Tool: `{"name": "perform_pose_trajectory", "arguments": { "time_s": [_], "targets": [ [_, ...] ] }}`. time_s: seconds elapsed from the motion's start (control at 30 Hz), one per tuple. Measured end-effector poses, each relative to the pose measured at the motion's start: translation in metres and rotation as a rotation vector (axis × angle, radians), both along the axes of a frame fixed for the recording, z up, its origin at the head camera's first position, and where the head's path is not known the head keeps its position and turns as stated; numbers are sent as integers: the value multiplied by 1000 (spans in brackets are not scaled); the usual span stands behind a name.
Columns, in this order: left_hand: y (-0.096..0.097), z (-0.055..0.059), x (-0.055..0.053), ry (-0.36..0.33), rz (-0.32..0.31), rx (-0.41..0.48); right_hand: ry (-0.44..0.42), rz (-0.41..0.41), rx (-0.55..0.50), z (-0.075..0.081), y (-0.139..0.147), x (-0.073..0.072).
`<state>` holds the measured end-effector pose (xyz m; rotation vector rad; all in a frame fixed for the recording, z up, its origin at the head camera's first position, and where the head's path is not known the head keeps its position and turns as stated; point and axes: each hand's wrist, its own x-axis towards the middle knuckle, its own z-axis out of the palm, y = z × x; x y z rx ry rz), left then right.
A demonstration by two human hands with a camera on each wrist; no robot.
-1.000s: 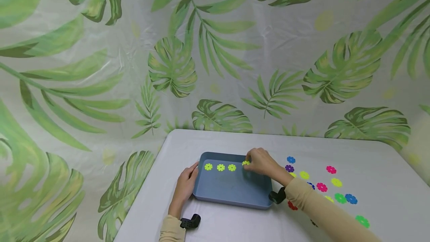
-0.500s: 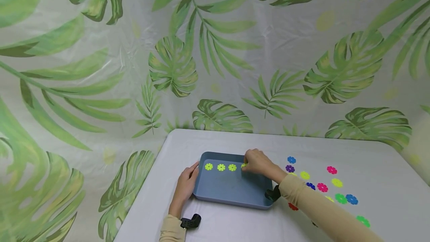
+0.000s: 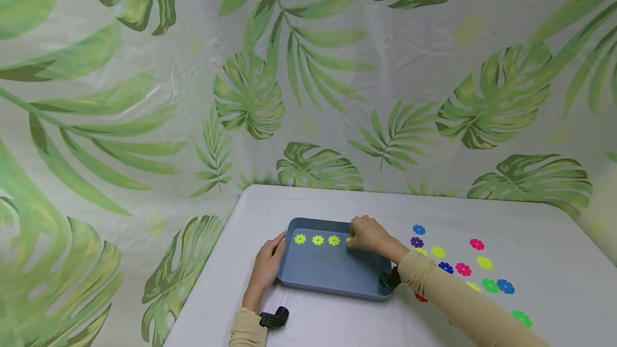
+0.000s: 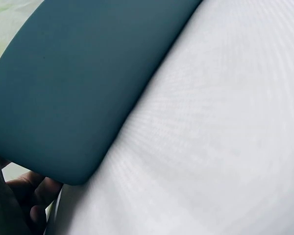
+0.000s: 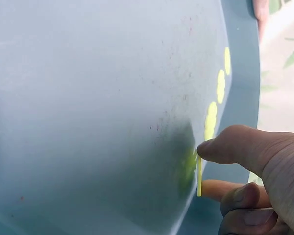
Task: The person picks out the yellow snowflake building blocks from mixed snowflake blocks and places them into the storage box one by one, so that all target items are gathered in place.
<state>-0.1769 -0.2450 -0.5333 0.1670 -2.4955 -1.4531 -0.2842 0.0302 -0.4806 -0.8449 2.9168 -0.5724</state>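
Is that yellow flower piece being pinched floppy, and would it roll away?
Probably stiff: the yellow flower piece looks straight edge-on, not bent, while pinched. It's likely light, since its edge looks so thin. Lying flat like the three yellow pieces in the tray, it probably wouldn't roll.

Left hand [image 3: 266,261] holding tray [image 3: 325,270], right hand [image 3: 371,234] pinching yellow disc [image 3: 349,240], leafy backdrop [image 3: 318,79]

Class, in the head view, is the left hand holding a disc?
No, the left hand holds the left side of the tray; the right hand pinches a yellow disc.
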Motion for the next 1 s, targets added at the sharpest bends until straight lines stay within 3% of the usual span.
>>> {"name": "perform_pose_trajectory", "arguments": {
  "time_s": [0.63, 1.0],
  "targets": [
    [0, 1, -1, -5, -13, 8, -24, -12, 1, -3, 2, 0],
    [0, 0, 0, -3, -7, 0, -8, -58, -69, 10, 15, 7]
  ]
}}
